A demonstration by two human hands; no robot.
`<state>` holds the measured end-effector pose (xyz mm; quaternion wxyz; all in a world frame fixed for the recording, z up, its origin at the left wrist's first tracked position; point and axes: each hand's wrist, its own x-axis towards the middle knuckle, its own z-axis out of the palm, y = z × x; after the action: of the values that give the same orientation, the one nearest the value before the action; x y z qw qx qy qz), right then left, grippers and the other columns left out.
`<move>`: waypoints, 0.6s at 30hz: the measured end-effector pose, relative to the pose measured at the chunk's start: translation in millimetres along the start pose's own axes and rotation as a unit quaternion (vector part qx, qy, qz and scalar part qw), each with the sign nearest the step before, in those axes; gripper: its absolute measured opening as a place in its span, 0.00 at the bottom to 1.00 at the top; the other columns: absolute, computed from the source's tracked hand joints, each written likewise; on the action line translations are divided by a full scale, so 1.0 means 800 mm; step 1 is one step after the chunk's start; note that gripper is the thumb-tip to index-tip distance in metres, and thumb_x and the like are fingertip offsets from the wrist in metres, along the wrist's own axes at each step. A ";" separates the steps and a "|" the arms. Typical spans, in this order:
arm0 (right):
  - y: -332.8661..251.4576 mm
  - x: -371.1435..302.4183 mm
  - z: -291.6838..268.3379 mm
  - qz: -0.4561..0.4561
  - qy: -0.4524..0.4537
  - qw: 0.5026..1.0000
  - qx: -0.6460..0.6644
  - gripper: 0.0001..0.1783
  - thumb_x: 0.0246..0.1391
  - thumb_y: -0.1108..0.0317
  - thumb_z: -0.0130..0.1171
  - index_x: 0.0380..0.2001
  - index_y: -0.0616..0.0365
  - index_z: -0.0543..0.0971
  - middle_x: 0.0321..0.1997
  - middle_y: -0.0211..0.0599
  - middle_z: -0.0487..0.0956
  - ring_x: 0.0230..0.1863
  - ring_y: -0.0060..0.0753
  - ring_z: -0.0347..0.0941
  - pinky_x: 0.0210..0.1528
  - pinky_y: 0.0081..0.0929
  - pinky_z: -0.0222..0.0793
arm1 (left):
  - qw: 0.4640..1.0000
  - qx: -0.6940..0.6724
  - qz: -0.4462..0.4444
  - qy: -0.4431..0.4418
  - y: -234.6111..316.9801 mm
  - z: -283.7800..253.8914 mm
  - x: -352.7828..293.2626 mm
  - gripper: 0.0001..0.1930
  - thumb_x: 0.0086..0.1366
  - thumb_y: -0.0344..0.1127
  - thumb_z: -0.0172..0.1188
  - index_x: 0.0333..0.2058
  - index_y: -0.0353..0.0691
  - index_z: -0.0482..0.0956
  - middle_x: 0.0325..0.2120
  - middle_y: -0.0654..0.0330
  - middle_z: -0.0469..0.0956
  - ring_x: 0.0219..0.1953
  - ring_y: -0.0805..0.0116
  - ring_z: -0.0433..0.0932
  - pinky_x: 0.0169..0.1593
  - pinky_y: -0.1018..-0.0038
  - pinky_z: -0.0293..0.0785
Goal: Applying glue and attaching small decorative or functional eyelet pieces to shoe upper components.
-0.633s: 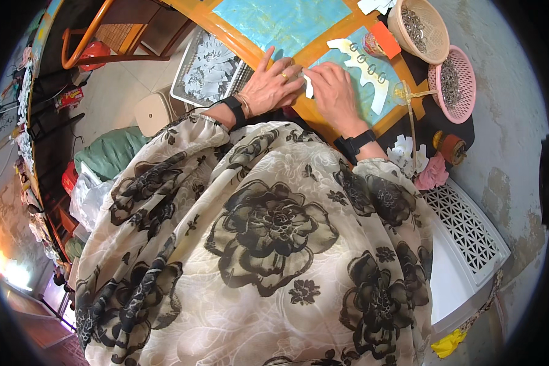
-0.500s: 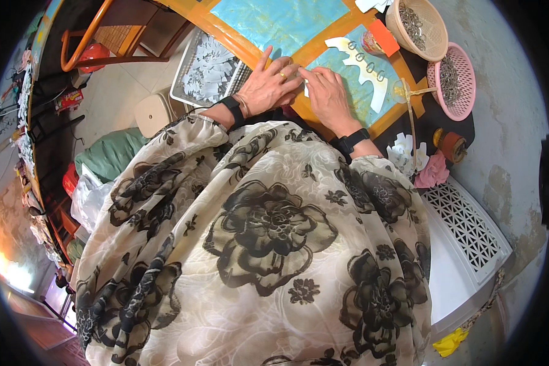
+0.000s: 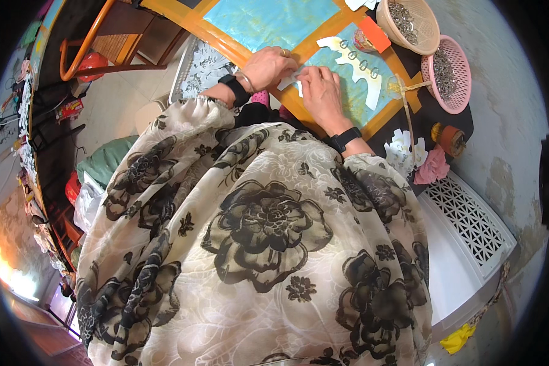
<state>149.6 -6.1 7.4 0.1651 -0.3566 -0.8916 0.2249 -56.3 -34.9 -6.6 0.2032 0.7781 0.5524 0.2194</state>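
Left hand (image 3: 266,68) now curled in, its fingers and those of the right hand (image 3: 323,97) clamped on a white piece (image 3: 288,82), scalloped strip (image 3: 372,91) nearby on the counter (image 3: 271,23)

Left hand (image 3: 269,67) and right hand (image 3: 323,94) nearly meet, fingers (image 3: 327,74) bent.

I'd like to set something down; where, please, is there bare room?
The upper blue sheet, bordered by orange tape, looks bare within view. The lower blue sheet is crowded: right hand, scalloped white strip, metal rings, with beige basket and pink basket beyond.
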 end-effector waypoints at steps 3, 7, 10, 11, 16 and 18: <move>-0.002 -0.002 -0.003 0.005 -0.004 1.000 -0.005 0.08 0.56 0.72 0.58 0.40 0.54 0.75 0.38 0.29 0.82 0.49 0.37 0.72 0.53 0.41 0.62 | 0.995 0.001 -0.023 -0.095 -0.003 -0.009 0.019 0.08 0.54 0.34 0.65 0.34 0.45 0.84 0.34 0.57 0.78 0.40 0.51 0.79 0.40 0.57 0.76; -0.002 -0.005 -0.006 0.003 -0.018 1.000 0.008 0.09 0.55 0.73 0.58 0.40 0.54 0.75 0.40 0.29 0.83 0.50 0.36 0.72 0.54 0.40 0.60 | 0.987 0.006 -0.062 -0.151 -0.002 -0.012 0.033 0.07 0.53 0.35 0.65 0.32 0.44 0.83 0.34 0.57 0.78 0.38 0.51 0.80 0.40 0.57 0.76; -0.005 -0.009 -0.010 0.006 -0.025 0.999 0.022 0.10 0.55 0.73 0.58 0.41 0.54 0.75 0.43 0.28 0.84 0.52 0.36 0.70 0.56 0.41 0.59 | 0.978 -0.009 -0.101 -0.183 0.003 -0.016 0.044 0.06 0.53 0.36 0.66 0.30 0.44 0.82 0.32 0.56 0.79 0.37 0.51 0.81 0.40 0.56 0.76; -0.006 -0.009 -0.011 0.006 -0.028 0.999 0.021 0.10 0.55 0.74 0.58 0.41 0.54 0.75 0.44 0.28 0.85 0.53 0.37 0.70 0.58 0.42 0.58 | 0.974 0.011 -0.112 -0.198 0.009 -0.017 0.045 0.07 0.54 0.36 0.66 0.31 0.44 0.81 0.34 0.56 0.78 0.39 0.51 0.80 0.40 0.57 0.76; -0.009 -0.013 -0.010 -0.003 -0.027 0.999 -0.017 0.17 0.54 0.74 0.57 0.49 0.53 0.78 0.45 0.30 0.85 0.57 0.42 0.68 0.62 0.46 0.55 | 0.997 0.032 -0.049 -0.042 0.014 0.004 -0.005 0.10 0.56 0.35 0.66 0.36 0.42 0.78 0.39 0.57 0.75 0.43 0.53 0.77 0.40 0.59 0.76; -0.009 -0.015 -0.011 -0.006 -0.026 0.999 -0.018 0.20 0.54 0.74 0.57 0.51 0.52 0.79 0.45 0.30 0.84 0.58 0.43 0.67 0.63 0.47 0.54 | 1.000 0.023 -0.004 -0.010 0.011 0.009 -0.018 0.10 0.57 0.32 0.64 0.37 0.40 0.75 0.41 0.56 0.72 0.44 0.53 0.74 0.41 0.60 0.75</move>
<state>158.1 -16.8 16.8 0.1368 -0.3481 -0.9016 0.2172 -50.1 -52.1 -9.1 0.1917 0.7823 0.5585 0.1985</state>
